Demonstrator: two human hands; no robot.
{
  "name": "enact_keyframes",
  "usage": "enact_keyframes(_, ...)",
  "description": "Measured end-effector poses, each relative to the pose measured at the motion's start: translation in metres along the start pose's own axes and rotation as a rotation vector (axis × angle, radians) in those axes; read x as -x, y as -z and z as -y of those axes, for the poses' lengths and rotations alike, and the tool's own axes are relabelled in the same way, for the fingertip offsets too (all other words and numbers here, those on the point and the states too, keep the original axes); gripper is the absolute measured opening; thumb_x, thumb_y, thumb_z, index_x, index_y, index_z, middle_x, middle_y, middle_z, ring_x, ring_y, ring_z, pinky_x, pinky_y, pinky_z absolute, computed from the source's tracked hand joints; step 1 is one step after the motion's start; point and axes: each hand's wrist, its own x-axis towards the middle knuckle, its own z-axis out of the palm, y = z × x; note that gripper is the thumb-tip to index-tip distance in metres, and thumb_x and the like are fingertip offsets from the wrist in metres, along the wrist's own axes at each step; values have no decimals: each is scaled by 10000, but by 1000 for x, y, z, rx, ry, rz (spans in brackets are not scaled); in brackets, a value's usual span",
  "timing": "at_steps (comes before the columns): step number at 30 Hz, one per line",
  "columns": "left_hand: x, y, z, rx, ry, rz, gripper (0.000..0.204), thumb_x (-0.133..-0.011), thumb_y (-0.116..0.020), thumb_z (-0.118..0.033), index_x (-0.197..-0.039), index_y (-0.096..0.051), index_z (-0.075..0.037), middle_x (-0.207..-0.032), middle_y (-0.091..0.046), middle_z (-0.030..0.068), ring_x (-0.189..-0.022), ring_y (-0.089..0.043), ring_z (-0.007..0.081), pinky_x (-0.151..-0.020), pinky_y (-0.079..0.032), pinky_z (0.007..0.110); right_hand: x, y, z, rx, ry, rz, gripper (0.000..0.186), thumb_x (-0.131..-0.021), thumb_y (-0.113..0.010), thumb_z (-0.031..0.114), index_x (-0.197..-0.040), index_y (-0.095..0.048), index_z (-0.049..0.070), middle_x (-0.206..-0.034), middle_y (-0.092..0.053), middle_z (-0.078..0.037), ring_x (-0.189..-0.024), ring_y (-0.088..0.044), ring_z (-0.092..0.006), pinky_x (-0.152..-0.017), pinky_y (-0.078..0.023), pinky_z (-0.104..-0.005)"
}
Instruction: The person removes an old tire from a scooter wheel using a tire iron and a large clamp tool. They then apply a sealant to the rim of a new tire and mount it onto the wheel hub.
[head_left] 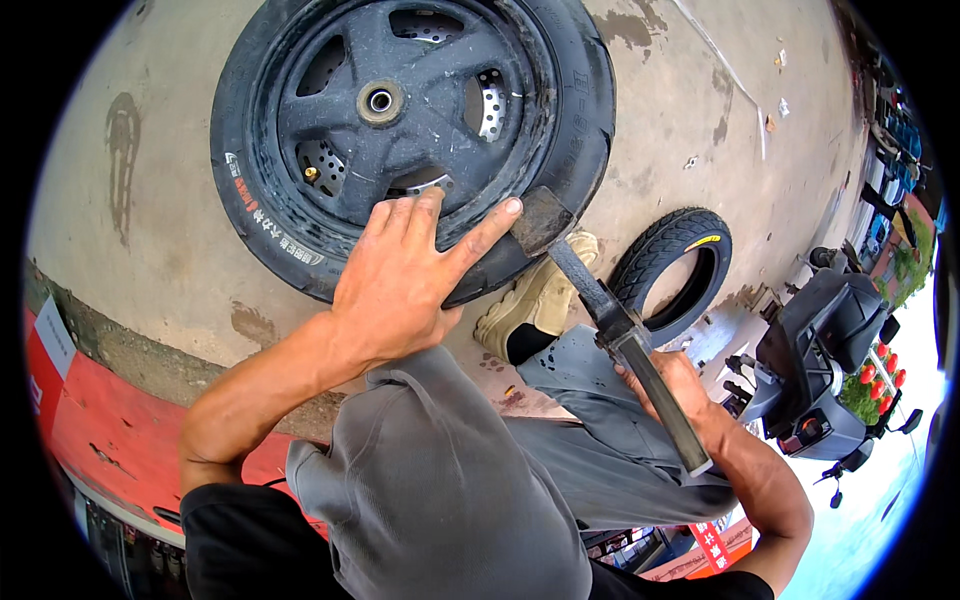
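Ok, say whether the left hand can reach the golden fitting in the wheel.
Probably yes: the left hand lies over the wheel, apparently holding nothing, and nothing visible blocks its way to the golden fitting.

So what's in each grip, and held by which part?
The right grip holds a long, dark metal tool with a flat head by its handle; the left grip lies open on the black, rubber-tyred wheel.
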Motion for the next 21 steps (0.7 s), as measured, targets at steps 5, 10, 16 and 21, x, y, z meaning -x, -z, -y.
enact_keyframes(5, 4, -1, 1, -3, -3, 10, 1206, -621, -952, -180, -1682, -381, -247, -1371, -518, 344, -1131, -562, 462, -1010, -445, 530, -31, -20, -23, 44, 188, -64, 204, -837, -773, 143, -973, -726, -2, -809, -694, -258, -731, -685, -463, -682, -543, -494)
enact_keyframes(10, 0, 1, -3, -9, 1, 18, 1203, -623, -956, -193, -1681, -383, -228, -1384, -501, 339, -1168, -550, 471, -1011, -441, 536, -69, -33, -34, -9, 345, -118, 265, -712, -765, 122, -907, -644, -9, -765, -674, -244, -762, -673, -470, -705, -553, -523)
enact_keyframes(16, -1, 0, -7, -38, 4, 21, 1202, -625, -956, -201, -1679, -378, -206, -1386, -501, 335, -1194, -541, 474, -1019, -443, 531, -95, -39, -39, -6, 482, -180, 323, -678, -777, 125, -957, -642, 36, -804, -687, -199, -886, -650, -455, -763, -557, -520)
enact_keyframes(21, -6, -1, -10, -31, 17, 22, 1269, -618, -954, -188, -1705, -302, -243, -1374, -507, 339, -1170, -547, 470, -1019, -433, 535, -99, -45, -51, 17, 486, -367, 322, -691, -786, 130, -941, -619, 14, -815, -639, -248, -819, -653, -468, -744, -548, -527)
